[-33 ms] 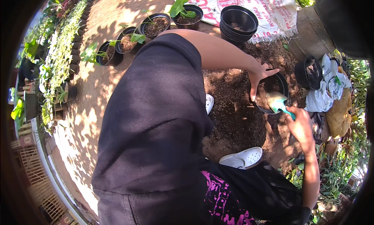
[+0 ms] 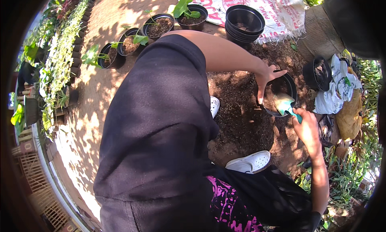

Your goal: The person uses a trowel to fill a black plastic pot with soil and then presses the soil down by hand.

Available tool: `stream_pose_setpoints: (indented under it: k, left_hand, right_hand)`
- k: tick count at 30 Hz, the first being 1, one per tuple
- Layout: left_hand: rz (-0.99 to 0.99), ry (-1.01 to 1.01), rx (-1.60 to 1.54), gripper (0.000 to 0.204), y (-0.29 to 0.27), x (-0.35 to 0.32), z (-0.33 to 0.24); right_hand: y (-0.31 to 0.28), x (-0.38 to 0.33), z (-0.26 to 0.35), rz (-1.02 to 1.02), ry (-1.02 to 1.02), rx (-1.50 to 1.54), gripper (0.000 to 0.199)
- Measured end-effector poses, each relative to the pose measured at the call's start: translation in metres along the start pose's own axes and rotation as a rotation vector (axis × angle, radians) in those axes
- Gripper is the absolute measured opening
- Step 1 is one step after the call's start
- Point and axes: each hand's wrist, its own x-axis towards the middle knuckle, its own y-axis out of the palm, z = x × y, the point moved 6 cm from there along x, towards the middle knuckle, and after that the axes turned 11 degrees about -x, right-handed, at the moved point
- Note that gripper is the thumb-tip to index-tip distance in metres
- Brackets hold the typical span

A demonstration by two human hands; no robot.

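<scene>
A round black plant pot [image 2: 294, 87] stands on dark loose soil at the right, with brown soil inside. My left hand [image 2: 266, 79] rests at its upper left rim, thumb and fingers spread wide apart. My right hand [image 2: 308, 129] is wrapped round the teal handle of a hand trowel [image 2: 284, 105]. The trowel's light-coloured blade dips into the pot by its lower right side, its tip close to the soil.
Stacked black pots [image 2: 245, 23] stand beyond my left forearm, beside a printed white sack [image 2: 281, 15]. Several potted seedlings [image 2: 159, 26] line the upper left. Another black pot [image 2: 317, 74] and white plastic bags [image 2: 333, 97] lie right of the soil. A white clog [image 2: 257, 161] is on my foot.
</scene>
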Motion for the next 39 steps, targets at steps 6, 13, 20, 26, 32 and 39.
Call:
stream_pose_setpoints:
  k: [6,13,20,26,32,39]
  left_hand:
    - [0.034,-0.062,-0.041,0.171,0.002,-0.009,0.003]
    - [0.031,0.040,-0.098,0.169,-0.005,-0.005,-0.002]
    - [0.029,-0.046,-0.033,0.172,-0.011,-0.009,-0.013]
    - [-0.031,-0.031,0.058,0.171,-0.004,-0.008,0.002]
    - [0.008,-0.025,-0.063,0.165,-0.010,-0.017,-0.010]
    - [0.054,-0.050,-0.033,0.165,-0.001,-0.011,-0.003]
  right_hand:
    - [-0.041,0.014,-0.007,0.065,0.008,0.138,0.027]
    - [-0.007,0.008,0.007,-0.106,-0.204,-0.046,0.023]
    - [-0.060,0.019,-0.014,-0.201,-0.369,0.021,0.023]
    - [0.006,0.010,-0.020,0.005,-0.003,1.153,0.030]
    - [-0.046,0.020,-0.011,0.101,-0.008,0.786,0.021]
    - [-0.047,0.021,0.010,-0.177,-0.457,0.139,0.023]
